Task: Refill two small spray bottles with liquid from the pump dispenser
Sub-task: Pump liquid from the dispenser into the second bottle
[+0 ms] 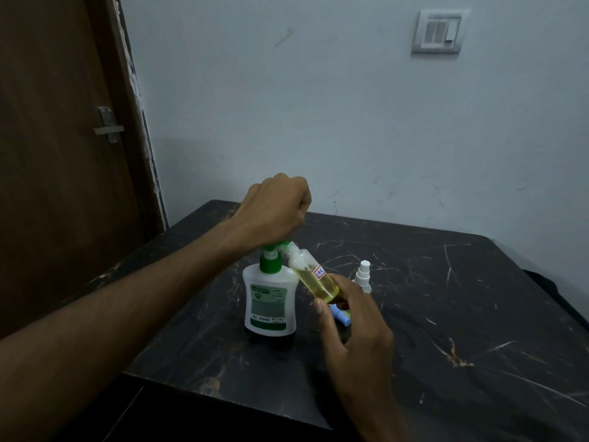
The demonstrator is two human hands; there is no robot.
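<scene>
Centrally placed on dark, white-veined marble counter (446, 314): white plastic pump dispenser with green collar and green-printed label (270, 301), upright, well back from near edge. Left hand (274, 212) curled into a loose fist, pressing down on green pump head (277, 247); fingers folded under, pump head mostly hidden beneath palm. Left forearm crossing frame from lower left.

Right hand (353, 330) clamped around base of small clear spray bottle with red-and-blue sticker (314, 279), thumb and fingertips pinching lower end. Bottle held tilted, open neck angled up and left, touching or just beside pump nozzle; exact contact not resolvable. Yellowish liquid filling lower part of bottle, whitish foam near neck. Sprayer top off this bottle.

Second small clear spray bottle with white sprayer top (364, 275) standing upright on counter just behind right hand, to right of dispenser, base partly hidden by fingers. Small light-blue plastic piece (342, 316) lying on counter beside dispenser base, partly covered by right thumb; identity uncertain.

Background: pale blue-grey wall (318, 106), grey switch plate (439, 31) upper right, brown wooden door with metal latch (63, 138) at left. Dim lighting throughout.
</scene>
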